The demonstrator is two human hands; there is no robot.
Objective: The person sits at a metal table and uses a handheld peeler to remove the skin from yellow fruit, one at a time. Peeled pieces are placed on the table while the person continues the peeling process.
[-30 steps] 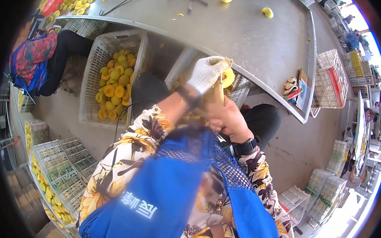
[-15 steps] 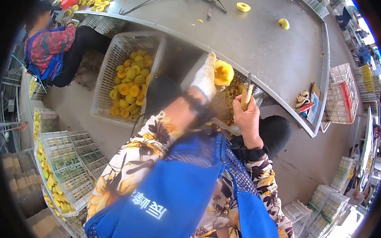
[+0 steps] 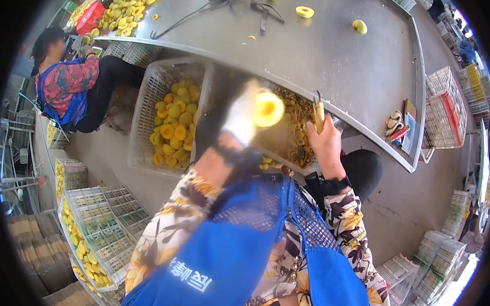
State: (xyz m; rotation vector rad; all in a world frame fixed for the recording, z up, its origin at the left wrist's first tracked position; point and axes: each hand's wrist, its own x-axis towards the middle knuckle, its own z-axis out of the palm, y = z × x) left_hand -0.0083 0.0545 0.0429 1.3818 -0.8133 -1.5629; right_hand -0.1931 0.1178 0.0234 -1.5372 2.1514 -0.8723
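My left hand [image 3: 240,119], in a white glove and smeared by motion, holds a yellow peach half [image 3: 279,106] with its hollowed cut side up. Closed round the wooden handle of a pitting tool [image 3: 319,116] is my bare right hand [image 3: 327,146]; the tool's thin metal loop points up, apart from the peach. Below and between both hands stands a crate of brown pits and scraps [image 3: 293,117], partly under the table edge. Left of my gloved hand, a pale plastic crate [image 3: 139,111] holds many yellow peach halves [image 3: 174,123].
A metal table [image 3: 355,57] spans the front, with loose peach halves [image 3: 305,12] and dark straps [image 3: 226,0] on it. At its right corner lie a cloth and a red item [image 3: 398,133]. A person [image 3: 70,89] sits at the left. Stacked crates [image 3: 104,222] stand lower left.
My left hand has drawn left, away from the tool, with the peach half still in it. My right hand has shifted slightly right. The whole view has moved a little.
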